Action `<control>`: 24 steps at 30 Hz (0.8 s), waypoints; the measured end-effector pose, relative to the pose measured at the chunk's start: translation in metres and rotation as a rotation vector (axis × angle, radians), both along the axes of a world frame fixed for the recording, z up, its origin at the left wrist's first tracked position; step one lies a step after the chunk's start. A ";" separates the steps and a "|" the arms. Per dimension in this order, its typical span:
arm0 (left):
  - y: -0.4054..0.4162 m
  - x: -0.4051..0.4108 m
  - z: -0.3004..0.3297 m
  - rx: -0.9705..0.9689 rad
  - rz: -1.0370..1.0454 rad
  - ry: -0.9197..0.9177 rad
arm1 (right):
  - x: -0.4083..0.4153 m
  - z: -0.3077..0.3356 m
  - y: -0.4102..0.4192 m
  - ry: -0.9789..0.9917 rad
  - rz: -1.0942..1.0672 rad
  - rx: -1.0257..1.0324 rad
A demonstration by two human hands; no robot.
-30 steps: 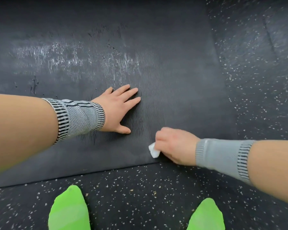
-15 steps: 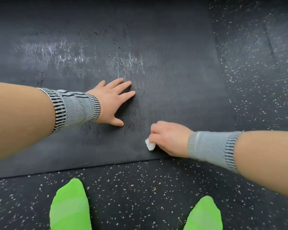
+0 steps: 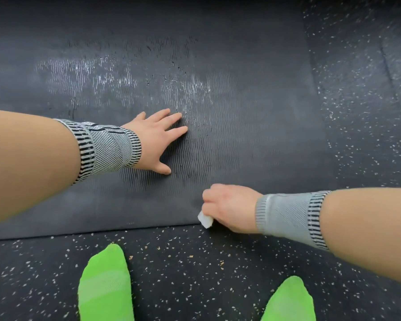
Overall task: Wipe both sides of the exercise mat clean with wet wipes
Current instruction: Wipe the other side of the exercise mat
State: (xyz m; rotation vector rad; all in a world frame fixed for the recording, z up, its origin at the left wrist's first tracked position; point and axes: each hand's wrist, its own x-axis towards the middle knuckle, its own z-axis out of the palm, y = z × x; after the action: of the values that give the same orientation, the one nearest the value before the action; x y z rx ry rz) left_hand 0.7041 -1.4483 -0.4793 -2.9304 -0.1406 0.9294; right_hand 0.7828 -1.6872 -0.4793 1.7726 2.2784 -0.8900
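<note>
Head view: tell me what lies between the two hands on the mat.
Only bare ribbed mat lies between the flat left hand and the right hand gripping the wipe; the head view shows nothing else there.

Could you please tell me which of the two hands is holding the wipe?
The right hand: it grips the small white wet wipe, while the left hand lies flat.

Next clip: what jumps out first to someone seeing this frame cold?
The bright green socks at the bottom edge, on the speckled floor. Then the whitish streaks across the exercise mat, beyond the flat left hand. The right hand holds a wet wipe at the mat's near edge.
</note>
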 end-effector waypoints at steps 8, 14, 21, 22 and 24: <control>0.003 0.002 0.001 -0.003 0.027 0.000 | 0.029 0.000 0.041 -0.126 -0.219 0.138; 0.006 -0.002 -0.001 -0.005 0.029 0.007 | -0.005 0.005 0.002 0.045 0.062 0.031; 0.008 -0.004 -0.003 -0.021 0.046 -0.021 | 0.065 -0.004 0.073 -0.230 -0.263 0.171; 0.010 -0.004 -0.002 -0.023 0.053 -0.026 | 0.063 -0.003 0.073 -0.233 -0.269 0.180; 0.012 -0.004 -0.002 -0.031 0.066 -0.036 | 0.048 -0.002 0.057 -0.168 -0.202 0.188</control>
State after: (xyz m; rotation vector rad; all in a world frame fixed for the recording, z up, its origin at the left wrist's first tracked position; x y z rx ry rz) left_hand 0.7004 -1.4365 -0.4813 -2.9890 -0.2280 0.8955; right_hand 0.8310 -1.6304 -0.4816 2.0985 2.1676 -0.5422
